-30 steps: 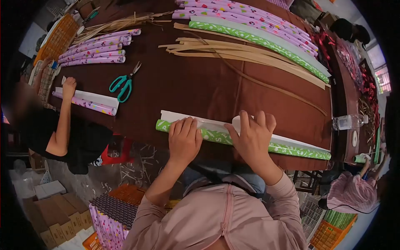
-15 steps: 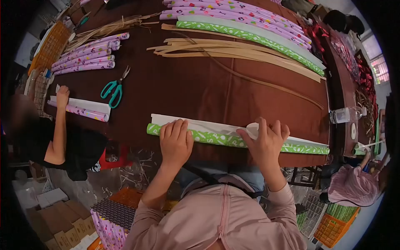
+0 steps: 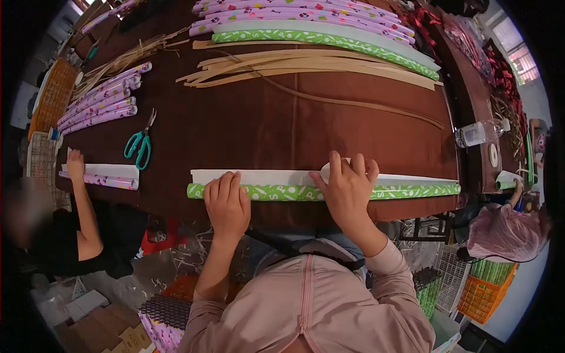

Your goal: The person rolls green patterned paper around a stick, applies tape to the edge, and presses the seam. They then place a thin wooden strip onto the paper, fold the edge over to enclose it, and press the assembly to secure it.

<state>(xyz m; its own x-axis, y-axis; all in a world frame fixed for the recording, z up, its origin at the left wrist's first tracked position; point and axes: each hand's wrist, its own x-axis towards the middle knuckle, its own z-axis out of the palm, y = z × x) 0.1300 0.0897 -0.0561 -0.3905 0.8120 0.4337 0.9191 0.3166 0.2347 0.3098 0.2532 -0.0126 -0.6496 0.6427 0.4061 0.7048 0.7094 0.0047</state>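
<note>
A green patterned wrapping paper roll (image 3: 276, 193) lies along the near edge of the brown table, its white paper edge (image 3: 271, 176) showing along the far side. My left hand (image 3: 228, 203) rests over the roll near its left end, fingers together and pressed down on it. Right of the middle, my right hand (image 3: 349, 188) is bent over the roll with curled fingers. Between its thumb and fingers shows a white round-edged thing (image 3: 325, 170), mostly covered by the hand; I cannot tell what it is.
Teal-handled scissors (image 3: 139, 144) lie to the left, near several purple rolls (image 3: 103, 103). Tan strips (image 3: 306, 66), another green roll (image 3: 329, 47) and more purple rolls (image 3: 294, 15) lie farther back. A clear bottle (image 3: 479, 133) is at right. A person's hand (image 3: 75, 165) works at left.
The view has shifted, so table things sit farther left. The white paper edge between my hands looks flatter and straighter. My right hand is slightly farther left along the roll.
</note>
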